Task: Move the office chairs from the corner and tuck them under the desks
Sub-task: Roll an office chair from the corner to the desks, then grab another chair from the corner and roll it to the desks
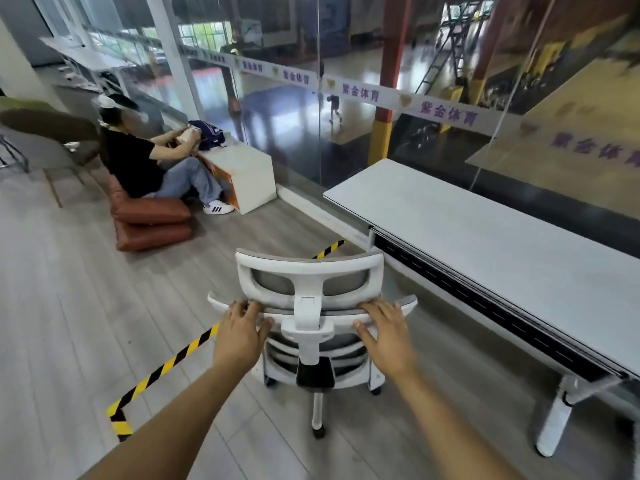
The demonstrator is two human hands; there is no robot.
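A white office chair (pixel 309 271) with grey mesh stands on the wood floor right in front of me, its back toward me. My left hand (pixel 239 330) grips the top rail of the backrest on the left, and my right hand (pixel 384 332) grips it on the right. A long grey desk (pixel 485 237) with white legs runs along the glass wall to the right of the chair. The chair stands clear of the desk's near edge, not under it. Its seat and most of its wheels are hidden behind the backrest.
Yellow-and-black floor tape (pixel 162 368) crosses the floor left of the chair. A person (pixel 138 161) sits on brown cushions (pixel 152 220) at the left, beside a white box (pixel 249 174). A glass wall (pixel 346 98) closes off the far side.
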